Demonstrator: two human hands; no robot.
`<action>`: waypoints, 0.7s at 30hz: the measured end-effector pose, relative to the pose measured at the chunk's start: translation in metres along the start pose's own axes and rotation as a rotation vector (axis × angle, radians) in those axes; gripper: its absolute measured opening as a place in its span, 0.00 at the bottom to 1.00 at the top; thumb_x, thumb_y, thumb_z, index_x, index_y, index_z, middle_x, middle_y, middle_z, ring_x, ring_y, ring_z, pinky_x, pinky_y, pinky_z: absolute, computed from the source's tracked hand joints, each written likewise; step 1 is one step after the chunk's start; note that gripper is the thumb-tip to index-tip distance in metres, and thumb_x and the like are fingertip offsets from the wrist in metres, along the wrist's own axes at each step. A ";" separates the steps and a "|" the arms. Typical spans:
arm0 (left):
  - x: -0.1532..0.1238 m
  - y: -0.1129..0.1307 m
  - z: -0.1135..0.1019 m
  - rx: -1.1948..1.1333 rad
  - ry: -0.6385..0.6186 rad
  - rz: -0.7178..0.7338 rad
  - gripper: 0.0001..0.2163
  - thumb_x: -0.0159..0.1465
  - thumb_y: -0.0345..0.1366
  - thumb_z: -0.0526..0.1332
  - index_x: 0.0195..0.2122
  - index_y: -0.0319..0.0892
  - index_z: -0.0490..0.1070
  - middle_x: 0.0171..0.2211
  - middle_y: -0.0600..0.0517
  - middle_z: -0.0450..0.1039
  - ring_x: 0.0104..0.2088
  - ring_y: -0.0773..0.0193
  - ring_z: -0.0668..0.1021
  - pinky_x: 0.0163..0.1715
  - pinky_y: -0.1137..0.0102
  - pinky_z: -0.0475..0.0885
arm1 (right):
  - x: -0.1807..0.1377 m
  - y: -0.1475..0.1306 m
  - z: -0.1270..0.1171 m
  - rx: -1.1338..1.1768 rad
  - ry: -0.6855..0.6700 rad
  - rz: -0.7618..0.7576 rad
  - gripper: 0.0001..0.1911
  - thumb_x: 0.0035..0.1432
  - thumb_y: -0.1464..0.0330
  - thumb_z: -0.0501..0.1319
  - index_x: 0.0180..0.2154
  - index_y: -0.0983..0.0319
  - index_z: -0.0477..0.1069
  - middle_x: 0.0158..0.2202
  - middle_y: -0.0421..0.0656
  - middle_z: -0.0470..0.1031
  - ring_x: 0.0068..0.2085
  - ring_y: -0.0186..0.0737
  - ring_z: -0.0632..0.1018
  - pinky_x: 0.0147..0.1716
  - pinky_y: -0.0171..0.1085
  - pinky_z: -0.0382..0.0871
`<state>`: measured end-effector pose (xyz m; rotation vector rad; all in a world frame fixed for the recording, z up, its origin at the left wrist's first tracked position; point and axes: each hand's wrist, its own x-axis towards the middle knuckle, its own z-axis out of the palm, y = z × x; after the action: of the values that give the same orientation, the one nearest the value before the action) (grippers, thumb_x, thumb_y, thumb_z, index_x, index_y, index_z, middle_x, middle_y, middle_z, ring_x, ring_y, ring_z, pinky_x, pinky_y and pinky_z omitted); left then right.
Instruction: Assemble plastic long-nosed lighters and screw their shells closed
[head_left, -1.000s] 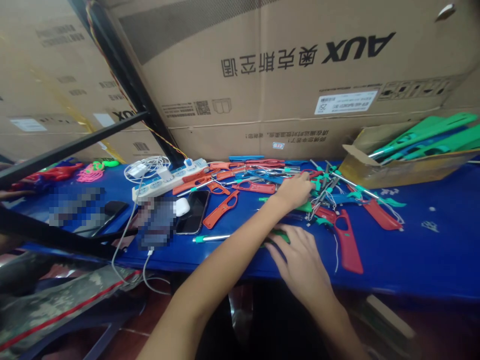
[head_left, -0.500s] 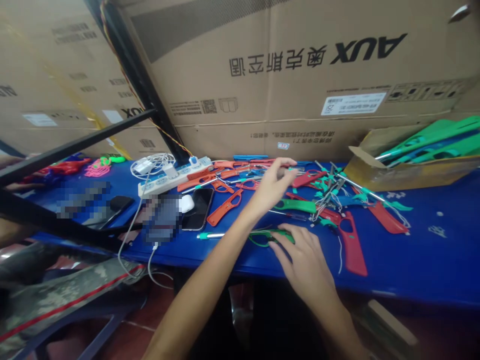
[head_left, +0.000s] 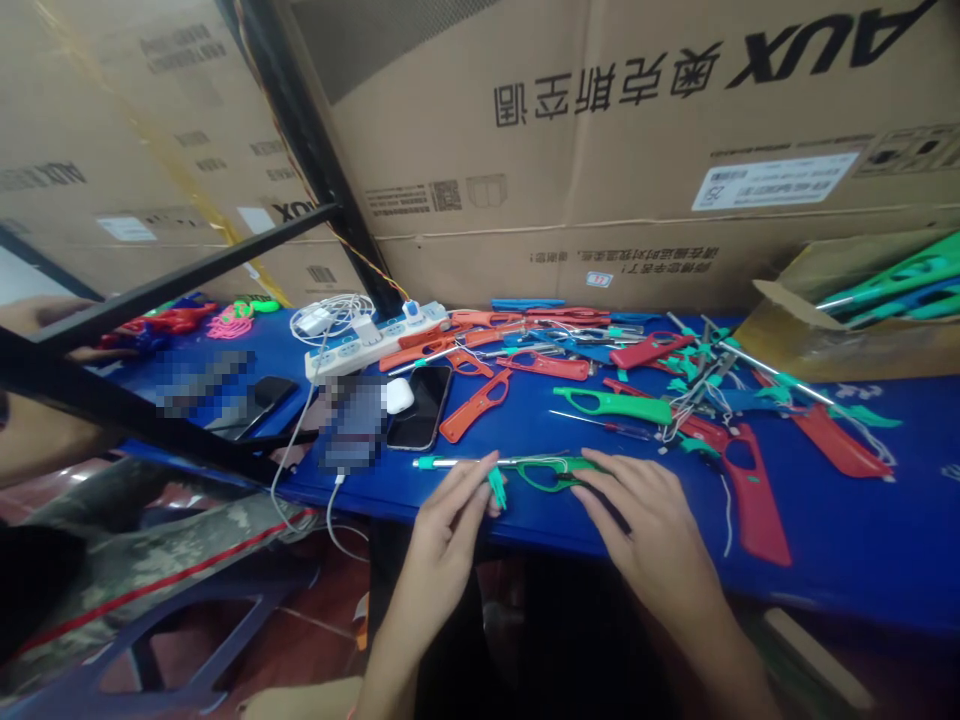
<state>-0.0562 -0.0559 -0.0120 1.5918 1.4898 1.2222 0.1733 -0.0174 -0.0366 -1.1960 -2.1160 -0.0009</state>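
My left hand [head_left: 450, 520] is at the table's near edge, its fingertips pinching a small teal plastic piece [head_left: 496, 487]. Just beside it lies a green grabber handle with a metal rod [head_left: 525, 466]. My right hand [head_left: 645, 510] rests on that handle's right end, fingers curled onto it. Behind them a pile of orange, red, green and blue grabber handles and rods [head_left: 637, 370] is spread over the blue table [head_left: 862, 520].
A power strip [head_left: 375, 335], white cables, phones [head_left: 420, 405] and an earbud case [head_left: 399, 395] sit at the left. A cardboard box of green parts [head_left: 862, 310] stands at the right. Big AUX cartons [head_left: 637, 150] wall the back. Black metal bars [head_left: 150, 290] cross the left.
My left hand pulled back from the far pile to the near edge, now pinching a small teal piece beside the green handle. The right hand stayed on the handle. The view shifted left.
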 end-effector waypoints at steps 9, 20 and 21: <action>0.027 0.000 -0.008 0.207 -0.172 0.190 0.14 0.73 0.32 0.54 0.52 0.47 0.78 0.42 0.49 0.80 0.32 0.66 0.78 0.33 0.71 0.76 | 0.000 0.000 0.000 -0.014 -0.020 -0.008 0.12 0.72 0.65 0.56 0.48 0.59 0.76 0.53 0.46 0.79 0.52 0.48 0.76 0.53 0.50 0.65; 0.049 0.034 -0.002 0.965 -0.361 0.441 0.13 0.73 0.33 0.55 0.53 0.46 0.75 0.41 0.50 0.77 0.39 0.60 0.81 0.27 0.72 0.71 | 0.001 -0.001 -0.002 0.000 -0.050 0.030 0.12 0.71 0.65 0.56 0.49 0.58 0.77 0.54 0.46 0.78 0.53 0.49 0.76 0.54 0.51 0.67; 0.051 0.037 -0.001 1.024 -0.392 0.452 0.12 0.73 0.32 0.55 0.51 0.46 0.77 0.39 0.50 0.76 0.36 0.60 0.80 0.23 0.72 0.68 | 0.001 -0.001 -0.002 0.002 -0.051 0.032 0.12 0.71 0.65 0.57 0.49 0.58 0.77 0.54 0.46 0.78 0.53 0.49 0.76 0.54 0.51 0.67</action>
<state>-0.0461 -0.0121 0.0323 2.7431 1.6144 0.2154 0.1732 -0.0182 -0.0343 -1.2403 -2.1399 0.0467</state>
